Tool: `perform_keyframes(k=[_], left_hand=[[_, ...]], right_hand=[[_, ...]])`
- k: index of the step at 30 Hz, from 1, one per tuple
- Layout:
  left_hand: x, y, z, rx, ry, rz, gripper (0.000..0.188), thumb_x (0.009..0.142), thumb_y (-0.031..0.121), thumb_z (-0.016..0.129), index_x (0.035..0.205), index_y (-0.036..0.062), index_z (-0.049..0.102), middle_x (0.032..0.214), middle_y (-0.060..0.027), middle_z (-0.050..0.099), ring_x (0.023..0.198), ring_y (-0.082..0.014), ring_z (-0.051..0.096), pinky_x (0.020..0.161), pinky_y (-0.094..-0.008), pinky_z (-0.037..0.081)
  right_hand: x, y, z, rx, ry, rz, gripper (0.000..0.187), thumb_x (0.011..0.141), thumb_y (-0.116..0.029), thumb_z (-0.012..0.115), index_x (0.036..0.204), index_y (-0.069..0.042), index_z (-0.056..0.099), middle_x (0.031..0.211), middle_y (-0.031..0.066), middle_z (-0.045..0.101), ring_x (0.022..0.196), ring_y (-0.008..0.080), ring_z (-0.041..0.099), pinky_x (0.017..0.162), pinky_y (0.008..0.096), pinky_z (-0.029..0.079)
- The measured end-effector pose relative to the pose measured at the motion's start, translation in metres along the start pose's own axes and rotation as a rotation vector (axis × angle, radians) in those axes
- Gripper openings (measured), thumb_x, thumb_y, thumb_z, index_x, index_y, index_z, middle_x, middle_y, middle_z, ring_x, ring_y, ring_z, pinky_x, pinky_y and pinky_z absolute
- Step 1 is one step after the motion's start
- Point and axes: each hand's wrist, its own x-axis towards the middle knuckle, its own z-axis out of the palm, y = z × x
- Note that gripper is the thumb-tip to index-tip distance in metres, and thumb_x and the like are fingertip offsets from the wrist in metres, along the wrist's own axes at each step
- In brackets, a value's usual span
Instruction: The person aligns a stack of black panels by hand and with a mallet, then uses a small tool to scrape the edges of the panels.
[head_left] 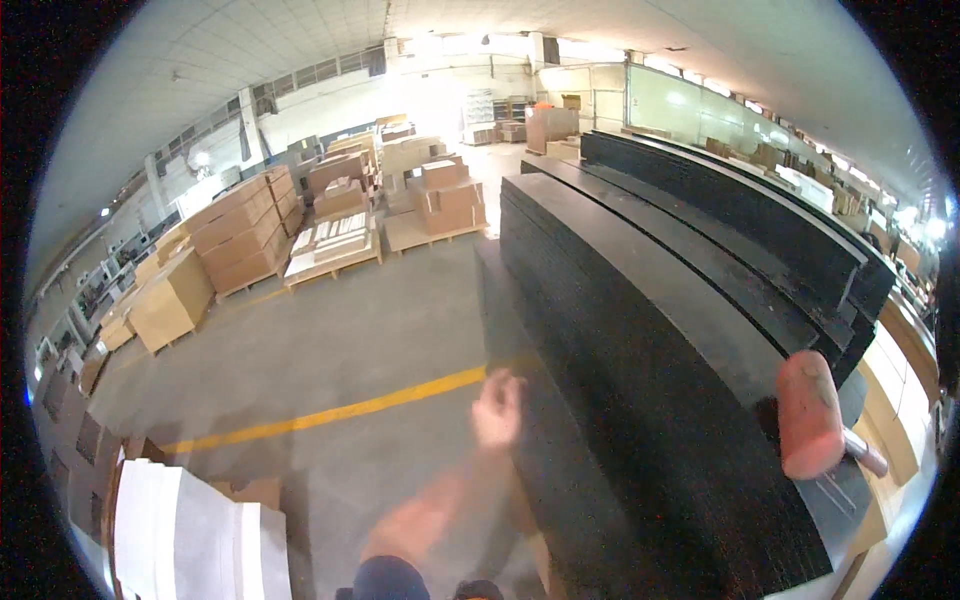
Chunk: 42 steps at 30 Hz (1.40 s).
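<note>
My left hand reaches forward from the lower edge, with a dark short sleeve at the arm. It is beside the long side of a tall stack of black boards; whether it touches them I cannot tell. Motion blurs the fingers, so their closing is unclear, and nothing held shows. A mallet with a worn reddish head and a short metal-looking handle lies at the near right end of the black stack. No hand is seen on it. My right hand does not show.
More black board stacks stand behind at the right. White panels are piled at the lower left. A yellow line crosses the grey floor. Pallets with brown cartons and boards stand farther off.
</note>
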Motion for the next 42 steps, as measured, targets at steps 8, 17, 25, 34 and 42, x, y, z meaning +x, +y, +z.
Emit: perform_keyframes(k=[8,17,25,34,42], left_hand=[[0.292,-0.154,0.037,0.192,0.107,-0.195,0.052,0.092,0.041,0.051,0.13,0.006,0.046,0.109,-0.0185,0.065,0.105,-0.0332,0.062,0.091,-0.0404,0.047],[0.477,-0.191,0.129,-0.048,-0.045,-0.291,0.062,0.096,0.042,0.045,0.143,0.0034,0.03,0.143,-0.0205,0.038,0.131,-0.0338,0.039,0.107,-0.0384,0.032],[0.539,-0.264,0.167,-0.112,-0.011,-0.357,0.033,0.094,0.031,0.048,0.113,0.0041,0.053,0.103,-0.0109,0.06,0.096,-0.0237,0.056,0.088,-0.0365,0.043],[0.542,-0.294,0.15,-0.321,-0.035,-0.39,0.027,0.094,0.031,0.047,0.109,0.0088,0.053,0.101,-0.008,0.054,0.094,-0.0196,0.048,0.086,-0.0356,0.042],[0.534,-0.269,0.155,-0.152,-0.032,-0.342,0.028,0.095,0.03,0.046,0.109,0.0064,0.052,0.098,-0.0076,0.055,0.09,-0.0194,0.05,0.085,-0.0346,0.042]], right_hand=[[0.049,-0.016,0.07,-0.168,0.473,-0.099,0.028,0.08,-0.006,0.061,0.108,-0.002,0.061,0.086,0.0051,0.064,0.073,0.0125,0.058,0.064,0.025,0.047],[0.142,-0.066,0.141,-0.395,0.724,-0.069,0.029,0.08,-0.007,0.062,0.109,-0.001,0.061,0.087,0.006,0.064,0.074,0.013,0.059,0.065,0.0254,0.048],[0.181,-0.078,0.15,-0.483,0.782,-0.031,0.031,0.08,-0.007,0.062,0.11,-0.001,0.061,0.087,0.0068,0.065,0.075,0.0135,0.059,0.066,0.0257,0.048],[0.203,-0.086,0.146,-0.531,0.755,-0.015,0.032,0.08,-0.008,0.062,0.111,-0.001,0.06,0.088,0.0077,0.065,0.076,0.014,0.06,0.067,0.0262,0.049],[0.209,-0.086,0.152,-0.584,0.777,-0.017,0.033,0.08,-0.008,0.062,0.112,-0.001,0.06,0.089,0.0084,0.066,0.077,0.0144,0.06,0.068,0.0265,0.049]])
